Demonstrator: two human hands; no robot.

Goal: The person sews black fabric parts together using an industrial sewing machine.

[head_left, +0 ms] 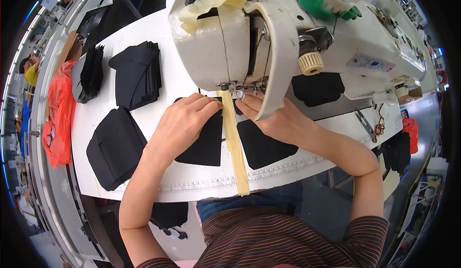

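Note:
A white sewing machine [206, 52] stands in front of me, its presser foot [238, 91] low over the white table. Left of the foot, my left hand [185, 121] has its fingers drawn together on a black fabric piece [204, 148] and covers its upper part. From the other side, my right hand [281, 124] reaches close to the foot, its fingers on another black fabric piece [264, 148]. The machine's white guard hides part of those fingers. A yellowish tape strip [234, 148] runs between the two pieces toward my body. The stitching point is too small to make out.
Stacks of black fabric pieces lie to the left: one upright pile [138, 73], a narrower pile [89, 73], and a nearer pile [116, 148]. A red plastic bag [60, 114] hangs by the left edge. Thread snips [366, 125] and a black piece [318, 88] lie right.

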